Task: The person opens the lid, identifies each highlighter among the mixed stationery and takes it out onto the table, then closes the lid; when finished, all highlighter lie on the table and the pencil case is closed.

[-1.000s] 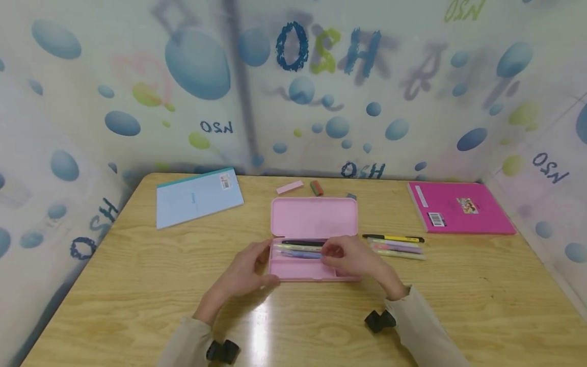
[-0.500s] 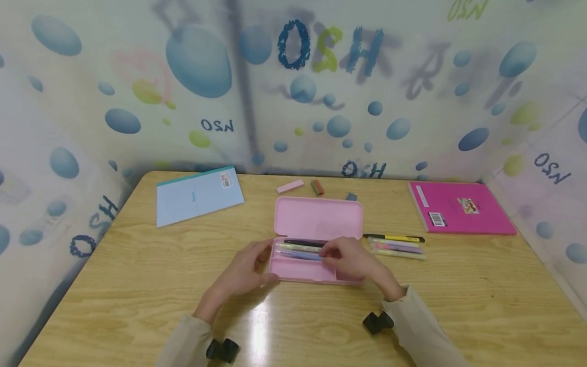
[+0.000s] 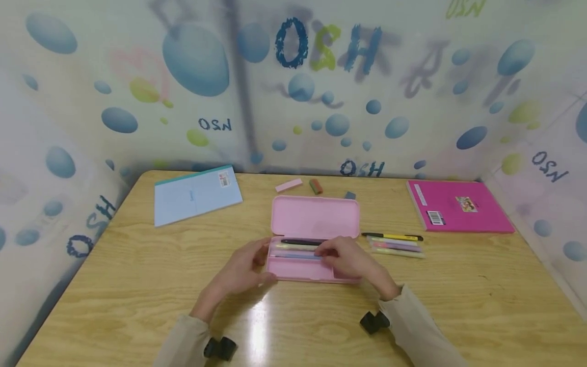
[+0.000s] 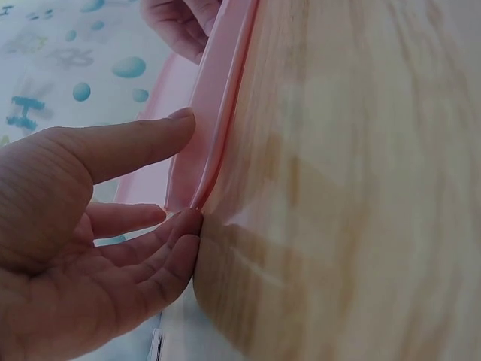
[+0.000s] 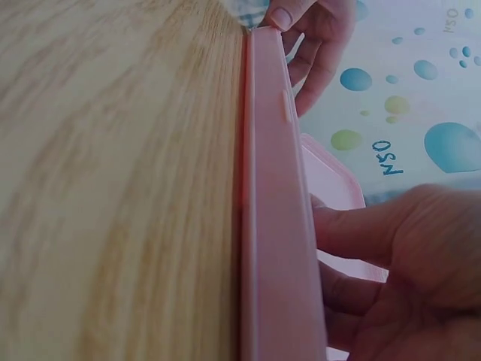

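A pink pencil case (image 3: pixel 300 269) lies with its lid raised on the wooden table. At its left end my left hand (image 3: pixel 242 267) holds it, the thumb at the front corner and the fingers around the side. Inside the rear compartment lie a black pen (image 3: pixel 300 242), a pale yellow pen (image 3: pixel 293 247) and a blue pen (image 3: pixel 298 256). My right hand (image 3: pixel 350 257) reaches over the case's right half with curled fingers, pinching the blue pen at its right end. In the right wrist view, the case's front wall hides those fingertips.
Right of the case lie a yellow-and-black pen (image 3: pixel 394 237) and several pastel pens (image 3: pixel 396 248). Behind are a pink bar (image 3: pixel 289 185), a red-green eraser (image 3: pixel 316 186) and a small grey-blue piece (image 3: pixel 350 195). A blue notebook (image 3: pixel 197 196) lies left, a magenta one (image 3: pixel 458 206) right.
The blue pen has shifted from a slight slant to lying straighter along the compartment. My right hand has moved slightly left. My left hand keeps its place on the case.
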A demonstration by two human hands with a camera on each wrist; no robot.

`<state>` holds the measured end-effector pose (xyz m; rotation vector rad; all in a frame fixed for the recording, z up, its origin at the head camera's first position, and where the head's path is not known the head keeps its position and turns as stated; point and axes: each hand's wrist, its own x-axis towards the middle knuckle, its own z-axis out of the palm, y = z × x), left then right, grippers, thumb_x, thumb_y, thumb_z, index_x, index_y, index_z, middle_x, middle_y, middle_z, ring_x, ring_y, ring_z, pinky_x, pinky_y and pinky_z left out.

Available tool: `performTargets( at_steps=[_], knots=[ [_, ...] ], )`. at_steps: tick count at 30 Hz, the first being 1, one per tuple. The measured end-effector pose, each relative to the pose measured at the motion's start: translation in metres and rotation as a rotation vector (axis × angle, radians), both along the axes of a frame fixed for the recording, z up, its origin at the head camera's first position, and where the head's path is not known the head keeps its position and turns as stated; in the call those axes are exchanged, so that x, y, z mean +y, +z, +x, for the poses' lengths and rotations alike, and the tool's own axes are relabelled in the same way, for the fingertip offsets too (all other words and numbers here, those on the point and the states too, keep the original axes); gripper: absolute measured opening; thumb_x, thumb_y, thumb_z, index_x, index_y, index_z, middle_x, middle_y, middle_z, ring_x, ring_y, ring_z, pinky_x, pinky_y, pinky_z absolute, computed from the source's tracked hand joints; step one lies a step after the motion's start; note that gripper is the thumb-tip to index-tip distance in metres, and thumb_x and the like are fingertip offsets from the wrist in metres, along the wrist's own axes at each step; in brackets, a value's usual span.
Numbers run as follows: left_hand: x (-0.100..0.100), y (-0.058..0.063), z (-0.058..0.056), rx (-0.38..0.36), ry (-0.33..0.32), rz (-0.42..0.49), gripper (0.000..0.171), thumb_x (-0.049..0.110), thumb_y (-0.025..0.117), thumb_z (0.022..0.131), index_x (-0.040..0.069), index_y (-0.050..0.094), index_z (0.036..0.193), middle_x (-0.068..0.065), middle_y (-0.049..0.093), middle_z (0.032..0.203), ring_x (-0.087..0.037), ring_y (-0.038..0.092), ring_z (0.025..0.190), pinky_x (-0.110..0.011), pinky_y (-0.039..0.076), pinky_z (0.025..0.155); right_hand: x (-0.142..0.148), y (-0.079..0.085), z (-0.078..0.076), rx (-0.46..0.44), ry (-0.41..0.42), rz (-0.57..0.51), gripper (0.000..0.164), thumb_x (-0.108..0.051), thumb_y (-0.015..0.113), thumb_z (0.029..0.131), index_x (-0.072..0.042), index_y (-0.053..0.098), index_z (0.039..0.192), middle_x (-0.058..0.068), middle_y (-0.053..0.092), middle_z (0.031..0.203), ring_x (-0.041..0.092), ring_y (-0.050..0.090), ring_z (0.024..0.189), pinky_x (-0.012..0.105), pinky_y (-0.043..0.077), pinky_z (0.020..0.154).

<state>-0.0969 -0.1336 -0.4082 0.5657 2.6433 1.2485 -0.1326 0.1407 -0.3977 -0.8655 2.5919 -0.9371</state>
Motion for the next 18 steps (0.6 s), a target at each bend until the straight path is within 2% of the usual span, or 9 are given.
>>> performTargets(
  at_steps=[3, 6, 10, 18],
  knots=[
    [-0.0003, 0.0007, -0.0001, -0.007, 0.012, -0.018, 0.079, 0.012, 0.084, 0.071, 0.005, 0.045, 0.14, -0.013, 0.057, 0.12, -0.019, 0.056, 0.089, -0.032, 0.048, 0.075, -0.0007, -0.0015, -0.0002, -0.013, -0.006, -0.001, 0.016, 0.001, 0.062, 0.088, -0.004, 0.072, 0.101, 0.003, 0.069, 0.095, 0.013, 0.057, 0.085, 0.033, 0.051, 0.08],
    [-0.0007, 0.001, 0.0, -0.015, -0.008, 0.0, 0.083, 0.014, 0.086, 0.069, 0.005, 0.044, 0.141, -0.014, 0.054, 0.12, -0.019, 0.055, 0.09, -0.034, 0.048, 0.077, -0.0013, -0.0037, -0.0007, -0.019, 0.0, -0.018, 0.017, 0.001, 0.061, 0.089, -0.005, 0.072, 0.101, 0.002, 0.068, 0.094, 0.012, 0.055, 0.084, 0.03, 0.05, 0.079],
    [-0.0017, 0.0008, 0.0003, -0.023, -0.052, 0.037, 0.083, 0.014, 0.086, 0.069, 0.004, 0.044, 0.14, -0.01, 0.057, 0.114, -0.019, 0.055, 0.093, -0.037, 0.048, 0.082, -0.0012, -0.0053, -0.0012, -0.025, 0.009, -0.048, 0.017, 0.003, 0.061, 0.088, -0.005, 0.072, 0.1, 0.001, 0.066, 0.091, 0.011, 0.053, 0.081, 0.027, 0.048, 0.075],
    [-0.0016, 0.0015, 0.0004, -0.015, -0.046, 0.006, 0.083, 0.016, 0.086, 0.069, 0.007, 0.044, 0.14, -0.006, 0.057, 0.109, -0.018, 0.053, 0.09, -0.036, 0.047, 0.08, -0.0026, -0.0048, 0.0002, -0.084, -0.027, -0.046, 0.016, 0.001, 0.061, 0.089, -0.004, 0.069, 0.101, 0.002, 0.062, 0.087, 0.012, 0.051, 0.078, 0.025, 0.045, 0.071]
  ],
)
